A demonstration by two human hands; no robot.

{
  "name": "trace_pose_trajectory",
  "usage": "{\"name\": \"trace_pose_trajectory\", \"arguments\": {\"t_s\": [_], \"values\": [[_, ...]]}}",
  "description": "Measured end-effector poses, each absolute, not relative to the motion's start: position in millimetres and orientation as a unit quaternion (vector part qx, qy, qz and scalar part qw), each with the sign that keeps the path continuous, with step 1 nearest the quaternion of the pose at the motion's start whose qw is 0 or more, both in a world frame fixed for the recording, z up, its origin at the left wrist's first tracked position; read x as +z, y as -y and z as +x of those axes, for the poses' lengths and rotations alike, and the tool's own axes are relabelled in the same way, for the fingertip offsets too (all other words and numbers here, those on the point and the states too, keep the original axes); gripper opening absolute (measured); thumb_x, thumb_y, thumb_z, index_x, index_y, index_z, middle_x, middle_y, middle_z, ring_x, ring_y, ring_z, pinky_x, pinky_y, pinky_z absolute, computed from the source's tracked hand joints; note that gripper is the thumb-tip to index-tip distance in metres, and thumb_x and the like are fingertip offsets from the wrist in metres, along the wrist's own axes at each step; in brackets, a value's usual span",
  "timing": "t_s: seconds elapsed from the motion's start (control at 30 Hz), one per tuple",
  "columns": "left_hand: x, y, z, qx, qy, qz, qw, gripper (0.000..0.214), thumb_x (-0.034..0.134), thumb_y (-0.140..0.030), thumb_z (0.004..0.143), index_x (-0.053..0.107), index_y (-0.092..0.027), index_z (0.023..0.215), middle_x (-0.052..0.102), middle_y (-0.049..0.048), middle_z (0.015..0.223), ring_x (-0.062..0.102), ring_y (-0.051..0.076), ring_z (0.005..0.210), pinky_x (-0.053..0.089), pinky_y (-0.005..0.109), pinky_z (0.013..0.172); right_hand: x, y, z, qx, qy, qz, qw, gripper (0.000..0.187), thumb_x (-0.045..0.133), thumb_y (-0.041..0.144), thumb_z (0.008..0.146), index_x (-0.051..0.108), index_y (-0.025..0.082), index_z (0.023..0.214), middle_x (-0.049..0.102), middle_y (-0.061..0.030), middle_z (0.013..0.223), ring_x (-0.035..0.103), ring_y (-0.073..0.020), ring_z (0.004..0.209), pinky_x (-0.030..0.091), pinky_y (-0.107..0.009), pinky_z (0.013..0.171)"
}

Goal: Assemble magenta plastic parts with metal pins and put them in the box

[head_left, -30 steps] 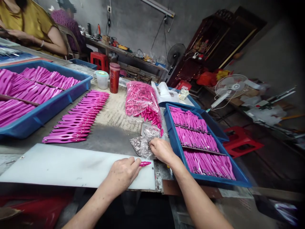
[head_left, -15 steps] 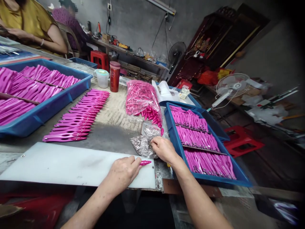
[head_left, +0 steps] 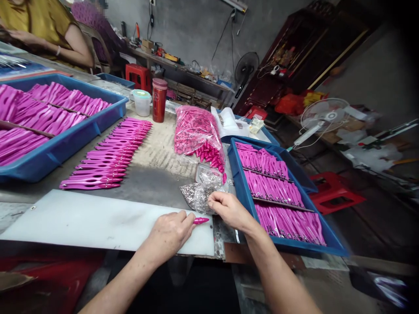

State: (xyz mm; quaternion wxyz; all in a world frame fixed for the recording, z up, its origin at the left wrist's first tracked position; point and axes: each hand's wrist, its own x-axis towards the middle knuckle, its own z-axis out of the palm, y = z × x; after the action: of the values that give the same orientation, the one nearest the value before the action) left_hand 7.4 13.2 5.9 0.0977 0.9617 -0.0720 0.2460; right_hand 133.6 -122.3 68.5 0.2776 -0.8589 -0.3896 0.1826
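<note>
My left hand (head_left: pixel 172 231) rests over the right end of a white board (head_left: pixel 98 220). Its fingers are closed around a shiny pink pointed piece (head_left: pixel 201 220), whose tip sticks out to the right. My right hand (head_left: pixel 231 211) pinches at the edge of a clear plastic bag (head_left: pixel 201 200) full of tiny silvery metal parts; what sits between its fingertips is too small to make out. Behind the board, a fanned row of slim pink handles with dark pink tips (head_left: pixel 104 163) lies on the table. A larger bag of pink pointed pieces (head_left: pixel 196 131) spills toward the metal parts.
Blue trays of pink handles stand left (head_left: pixel 65 141) and right (head_left: pixel 235 174). A red tumbler (head_left: pixel 159 102) and lidded tub (head_left: pixel 142 104) are at the back. Beyond sit a person in a yellow top (head_left: pixel 49 30) and another in purple. A white fan (head_left: pixel 324 114) is right.
The view has shifted slightly. My right hand has drawn a little down and away from the middle of the metal parts, fingers still pinched. My left hand keeps its hold on the pink pointed piece.
</note>
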Motion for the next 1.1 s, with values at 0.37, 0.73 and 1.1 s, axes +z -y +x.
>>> {"name": "trace_pose_trajectory", "arguments": {"t_s": [0.37, 0.73, 1.1], "values": [[6.2, -11.9, 7.5, 0.227, 0.082, 0.967, 0.085, 0.015, 0.041, -0.022, 0.085, 0.05, -0.018, 0.073, 0.049, -0.0013, 0.059, 0.05, 0.013, 0.053, 0.034, 0.025, 0.049, 69.6, 122.3, 107.2, 0.228, 0.437, -0.847, 0.199, 0.018, 0.043, 0.017, 0.078, 0.052, 0.015, 0.062, 0.05, 0.0029, 0.061, 0.043, -0.0093, 0.06, 0.028, -0.019, 0.054], [6.8, -10.1, 7.5, 0.208, 0.087, 0.971, 0.083, 0.015, 0.039, -0.02, 0.085, 0.048, -0.018, 0.074, 0.049, -0.0005, 0.06, 0.05, 0.013, 0.053, 0.034, 0.025, 0.049, 64.2, 115.7, 105.9, 0.219, 0.397, -0.879, 0.147, 0.019, 0.042, 0.018, 0.075, 0.057, 0.016, 0.063, 0.054, 0.0012, 0.059, 0.044, -0.0101, 0.057, 0.026, -0.02, 0.051], [4.2, -11.0, 7.0, 0.209, 0.08, 0.971, 0.085, 0.015, 0.04, -0.021, 0.085, 0.049, -0.018, 0.073, 0.048, -0.001, 0.059, 0.05, 0.013, 0.053, 0.032, 0.026, 0.048, 68.1, 119.7, 111.2, 0.206, 0.392, -0.878, 0.183, 0.017, 0.049, 0.023, 0.075, 0.054, 0.016, 0.061, 0.051, 0.0036, 0.057, 0.044, -0.009, 0.056, 0.027, -0.019, 0.051]]}}
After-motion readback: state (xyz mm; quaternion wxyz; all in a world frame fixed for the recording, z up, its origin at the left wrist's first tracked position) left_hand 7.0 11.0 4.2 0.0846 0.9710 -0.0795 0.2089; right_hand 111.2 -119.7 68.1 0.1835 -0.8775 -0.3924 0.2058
